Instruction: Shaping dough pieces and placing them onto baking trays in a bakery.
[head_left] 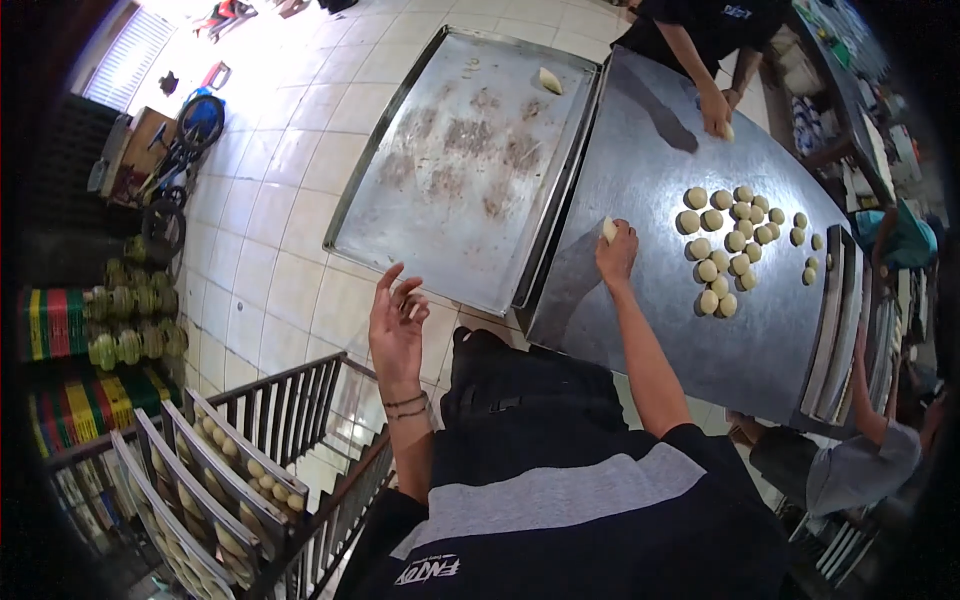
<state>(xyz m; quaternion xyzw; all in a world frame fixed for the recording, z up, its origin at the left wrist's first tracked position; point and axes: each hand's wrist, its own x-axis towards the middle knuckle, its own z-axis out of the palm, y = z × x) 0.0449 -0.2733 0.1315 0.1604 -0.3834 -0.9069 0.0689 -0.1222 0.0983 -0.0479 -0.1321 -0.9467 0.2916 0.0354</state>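
Left hand: raised beside the near edge of the large metal tray, your fingers parted and loosely bent; right hand: over the metal table, your fingers closed on a pale dough piece, near the tray's right side. Containers: the large metal tray, scuffed, bearing one shaped piece toward its far right corner; a dark rack at your lower left, holding several trays with dough balls. On the table, right of your right hand: loosely grouped round balls, with a co-worker's hand farther off.
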